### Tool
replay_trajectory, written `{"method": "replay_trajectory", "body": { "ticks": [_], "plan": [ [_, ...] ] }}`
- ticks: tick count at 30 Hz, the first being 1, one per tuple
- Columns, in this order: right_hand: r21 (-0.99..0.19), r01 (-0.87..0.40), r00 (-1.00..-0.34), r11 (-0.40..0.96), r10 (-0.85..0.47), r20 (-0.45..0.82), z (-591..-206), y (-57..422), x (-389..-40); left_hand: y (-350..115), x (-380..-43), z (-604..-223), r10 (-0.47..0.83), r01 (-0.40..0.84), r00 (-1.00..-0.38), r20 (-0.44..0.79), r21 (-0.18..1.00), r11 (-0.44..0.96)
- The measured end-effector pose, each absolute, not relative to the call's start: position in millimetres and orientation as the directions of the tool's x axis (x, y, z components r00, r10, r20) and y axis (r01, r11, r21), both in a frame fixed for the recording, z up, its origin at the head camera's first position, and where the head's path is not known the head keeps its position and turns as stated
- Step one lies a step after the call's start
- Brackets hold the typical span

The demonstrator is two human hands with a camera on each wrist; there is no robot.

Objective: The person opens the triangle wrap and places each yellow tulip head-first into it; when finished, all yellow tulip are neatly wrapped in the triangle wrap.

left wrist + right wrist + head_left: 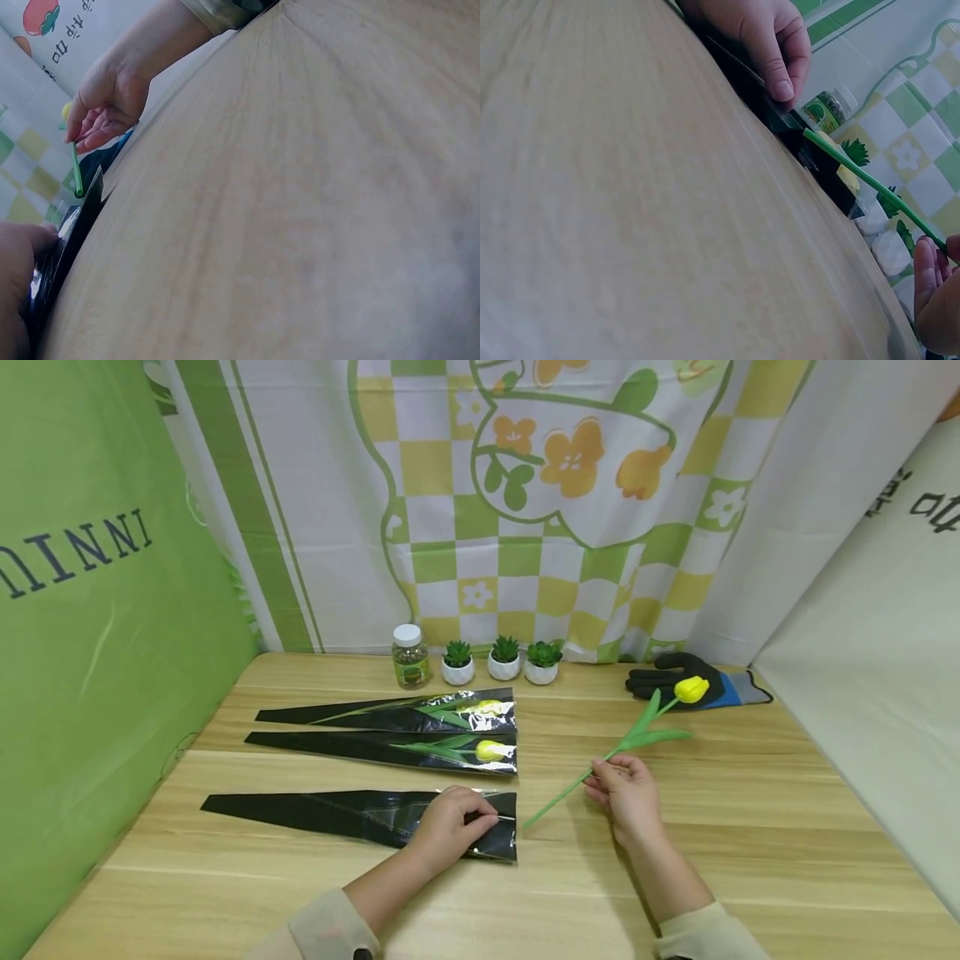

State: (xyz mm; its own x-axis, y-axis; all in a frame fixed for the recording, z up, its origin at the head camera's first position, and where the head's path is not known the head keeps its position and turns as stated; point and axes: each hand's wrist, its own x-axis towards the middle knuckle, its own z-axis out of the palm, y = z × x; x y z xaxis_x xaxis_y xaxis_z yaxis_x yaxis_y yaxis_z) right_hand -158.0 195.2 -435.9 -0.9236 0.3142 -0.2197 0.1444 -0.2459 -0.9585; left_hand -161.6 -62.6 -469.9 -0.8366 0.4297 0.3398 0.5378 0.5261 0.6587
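A single artificial yellow tulip [633,739] slants over the table, its bloom at the far right. My right hand [632,797] pinches its green stem between thumb and fingers. The stem's cut end [810,135] points at the mouth of the nearest black flower sleeve [300,810], close beside it. At that mouth my left hand [452,823] pinches the clear-fronted sleeve with thumb and fingertips, and its edge [96,187] stands raised in the left wrist view. Two similar sleeves lie behind, the middle sleeve [360,747] and the far sleeve [375,712], each with a yellow tulip inside.
Along the back stand a white-lidded jar [410,658] and three small potted succulents, one of them a right-hand pot [542,667]. A black and blue work glove [723,692] lies at the back right, behind the bloom. A patterned curtain [517,560] hangs behind the table.
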Motion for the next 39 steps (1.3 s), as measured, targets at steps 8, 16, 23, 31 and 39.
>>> {"method": "replay_trajectory", "body": {
  "ticks": [8,16,23,31,39],
  "plan": [
    [-0.950,0.120,-0.915,-0.287,0.340,-0.218,-436,193,-158,-62,-161,-469,0.404,0.544,-0.835,0.374,0.673,0.502],
    [-0.948,0.134,-0.916,-0.290,0.328,-0.230,-441,187,-156,-62,-161,-468,0.394,0.544,-0.836,0.382,0.674,0.500],
    [-0.945,0.181,-0.925,-0.273,0.280,-0.258,-447,172,-150,-62,-161,-469,0.391,0.549,-0.832,0.393,0.676,0.491],
    [-0.937,0.209,-0.924,-0.279,0.257,-0.282,-451,155,-142,-61,-160,-469,0.396,0.527,-0.845,0.360,0.687,0.501],
    [-0.931,0.232,-0.921,-0.281,0.244,-0.303,-451,143,-136,-60,-159,-470,0.398,0.521,-0.849,0.348,0.682,0.514]
  ]
}}
